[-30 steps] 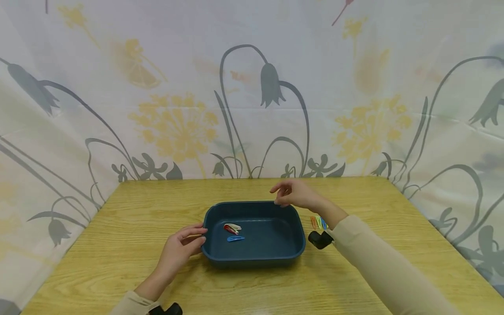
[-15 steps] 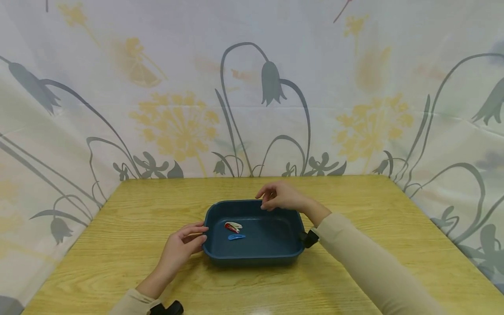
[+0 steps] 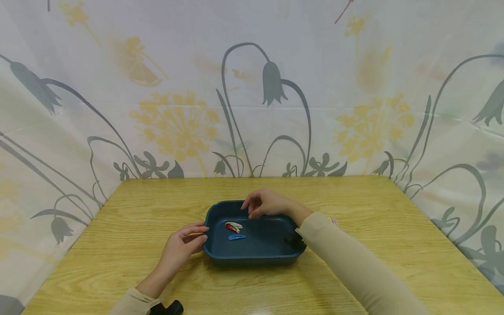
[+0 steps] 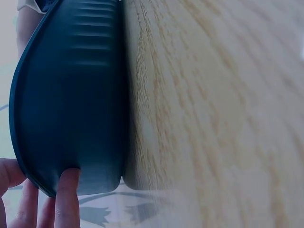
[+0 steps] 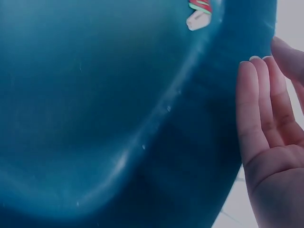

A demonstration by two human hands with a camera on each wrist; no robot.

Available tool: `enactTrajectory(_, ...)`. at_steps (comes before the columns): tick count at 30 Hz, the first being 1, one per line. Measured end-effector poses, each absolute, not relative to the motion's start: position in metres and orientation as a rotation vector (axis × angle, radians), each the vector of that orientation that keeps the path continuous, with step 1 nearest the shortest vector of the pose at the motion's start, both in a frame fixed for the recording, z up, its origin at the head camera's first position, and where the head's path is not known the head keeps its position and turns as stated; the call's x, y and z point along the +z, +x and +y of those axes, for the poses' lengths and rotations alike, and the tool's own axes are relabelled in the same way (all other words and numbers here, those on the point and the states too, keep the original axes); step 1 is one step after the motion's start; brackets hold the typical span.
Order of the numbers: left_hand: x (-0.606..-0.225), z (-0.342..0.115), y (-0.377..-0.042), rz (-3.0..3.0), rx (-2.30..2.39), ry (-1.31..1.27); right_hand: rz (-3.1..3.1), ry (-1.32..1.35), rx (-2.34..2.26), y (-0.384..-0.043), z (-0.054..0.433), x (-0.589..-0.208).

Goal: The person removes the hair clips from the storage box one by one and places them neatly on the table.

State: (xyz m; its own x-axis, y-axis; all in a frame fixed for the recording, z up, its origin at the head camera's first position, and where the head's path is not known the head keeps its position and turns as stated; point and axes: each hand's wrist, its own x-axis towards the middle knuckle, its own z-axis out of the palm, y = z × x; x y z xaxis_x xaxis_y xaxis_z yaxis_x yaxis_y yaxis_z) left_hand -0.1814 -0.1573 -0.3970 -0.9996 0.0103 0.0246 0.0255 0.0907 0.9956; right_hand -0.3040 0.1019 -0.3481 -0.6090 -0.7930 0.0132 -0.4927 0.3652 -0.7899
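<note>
Right hand: Sits over the far wall of the dark blue tray at the centre of the frame; it has shifted left from the tray's upper right corner over the last second. The right hand [image 3: 267,203] now also hangs lower, its thumb and index tips directed down.
Right fingers: Side by side in the right wrist view, with another digit's tip close to them at the right edge; whether anything is pinched cannot be told.
Left hand: Unmoved at the left side of the tray. The left hand [image 3: 183,243] rests loosely extended fingers, slightly apart, against rim and outer wall.
Dark blue tray: The tray [image 3: 256,261] keeps its place on the wooden table [image 3: 157,201].
Clips in tray: Left half of the tray floor, arrangement unchanged. The white clip [image 3: 238,225] and red clip [image 3: 232,228] overlap; the blue clip [image 3: 237,237] lies just below them.
Table right of tray: Small pink and yellow pieces [image 3: 334,221] show past the right sleeve [image 3: 350,258]; they are too small to identify surely. The orange, yellow and blue clips visible there one second ago are not seen now, and the sleeve probably covers them.
Effect on work: By judgement, the shift brings the right hand from the tray's edge to near the clip group, while the left hand steadies the tray.
</note>
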Motion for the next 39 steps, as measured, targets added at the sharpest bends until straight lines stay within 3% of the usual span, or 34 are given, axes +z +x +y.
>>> enactTrajectory(24, -0.397, -0.156, -0.182, -2.315, -2.117, -0.042, 2.169, -1.166, -0.876, -0.305, 0.069, -0.383)
enactTrajectory(39, -0.397, -0.157, -0.184, -2.319, -2.119, -0.032, 2.222, -1.182, -0.72, -0.299, 0.063, -0.384)
